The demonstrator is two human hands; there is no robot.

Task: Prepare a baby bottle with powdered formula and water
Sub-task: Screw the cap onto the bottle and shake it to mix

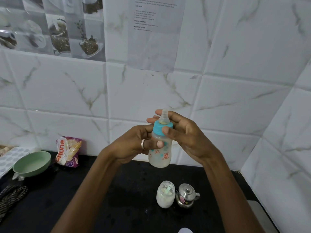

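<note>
Left hand (134, 146) grips bottle (159, 159) body steady above worktop (117, 199); right hand (185, 132) pinches collar (159, 127), likely tightening before shaking.

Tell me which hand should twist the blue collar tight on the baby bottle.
Right, probably. The right hand already has its thumb on the blue collar, fingers curled behind the teat, while the left hand holds the baby bottle body, steadying it.

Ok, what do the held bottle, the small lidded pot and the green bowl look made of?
Bottle: translucent, cloudy plastic by the look; whitish contents show through. Lidded pot: polished metal, likely steel, with mirror-like glints. Green bowl: matte, probably plastic or a fibre composite; uncertain.
</note>
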